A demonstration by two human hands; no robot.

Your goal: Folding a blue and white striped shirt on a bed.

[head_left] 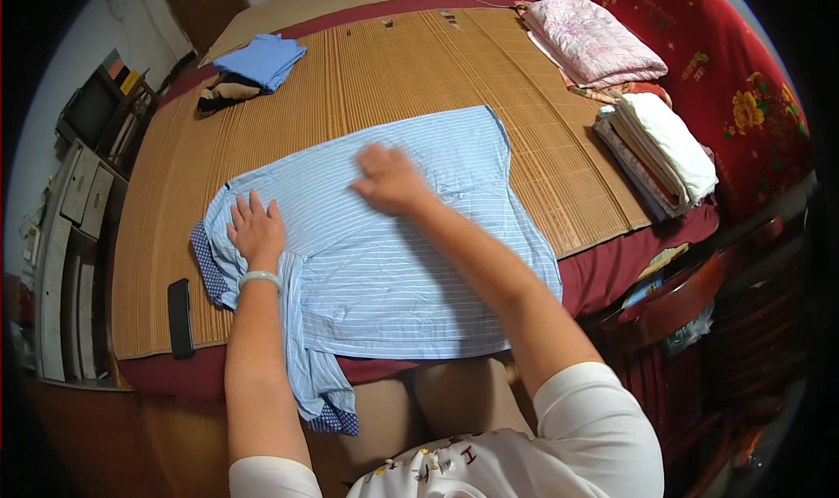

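Note:
A light blue striped shirt (411, 280) lies spread on the bamboo mat in front of me. Its collar end, with dark blue patterned fabric (207, 262), points left, and one sleeve (319, 384) hangs over the near edge of the bed. My left hand (257, 231) rests flat on the shirt near the collar end, fingers spread, a pale bangle on the wrist. Over the middle of the shirt is my right hand (389, 179), slightly blurred, its fingers stretched out and holding nothing. Whether its palm touches the cloth I cannot tell.
A black phone-like object (180, 318) lies on the bamboo mat (367, 70) at the near left. Folded blue clothing (262, 59) sits at the far left. Folded white linens (669, 144) and a pink quilt (599, 39) are stacked on the right. A wooden chair (673, 301) stands at the near right.

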